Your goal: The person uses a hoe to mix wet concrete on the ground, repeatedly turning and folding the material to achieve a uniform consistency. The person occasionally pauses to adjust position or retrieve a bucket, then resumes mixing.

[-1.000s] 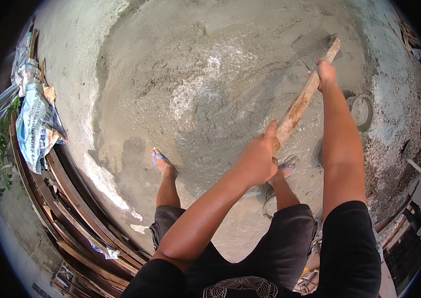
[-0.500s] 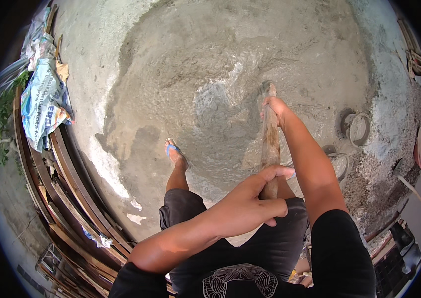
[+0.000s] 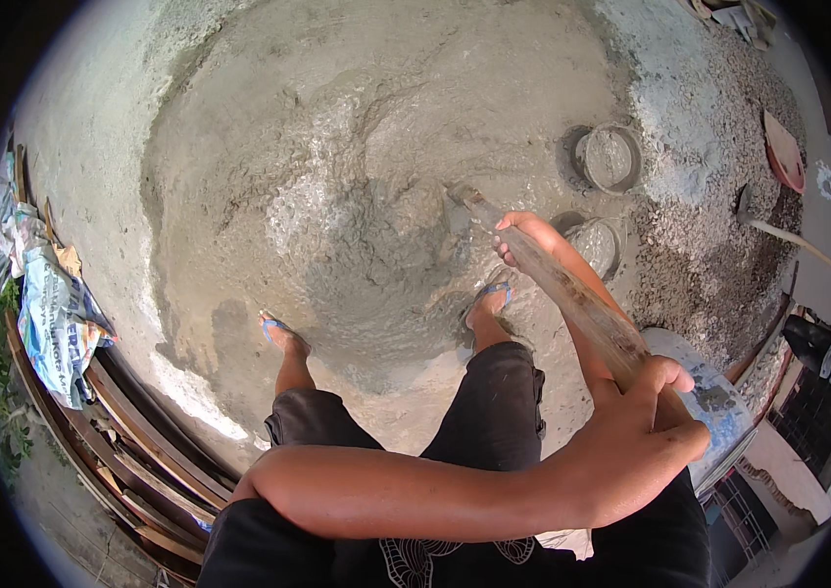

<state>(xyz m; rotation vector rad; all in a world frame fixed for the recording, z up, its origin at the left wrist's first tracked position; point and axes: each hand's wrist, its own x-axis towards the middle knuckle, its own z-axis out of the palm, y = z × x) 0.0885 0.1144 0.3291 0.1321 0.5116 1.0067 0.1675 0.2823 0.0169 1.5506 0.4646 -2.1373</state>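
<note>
With both hands I grip a long, weathered wooden handle (image 3: 577,299) slanting from the lower right toward the middle. My right hand (image 3: 528,238) is wrapped around its lower part. Near the top end, my left hand (image 3: 646,416) closes on it, its forearm crossing in front of my body. The handle's far end meets wet grey concrete mix (image 3: 376,235), and whatever head it has is hidden there. That mix spreads over the ground ahead of my feet, wet and ridged. My sandalled left foot (image 3: 283,335) and right foot (image 3: 489,302) stand at its near side.
Two round buckets (image 3: 637,162) with grey contents stand right of the mix. Beyond them are a gravel heap (image 3: 700,265), a long-handled tool (image 3: 796,242) and a reddish basin (image 3: 784,157). A blue-white drum (image 3: 724,416) is by my left hand. Planks (image 3: 156,441) and a plastic sack (image 3: 55,318) lie left.
The handle has swung from nearly upright in the picture to a slant, its top end moving right with my left hand. The view has shifted right, bringing my right foot and the drum into sight.
</note>
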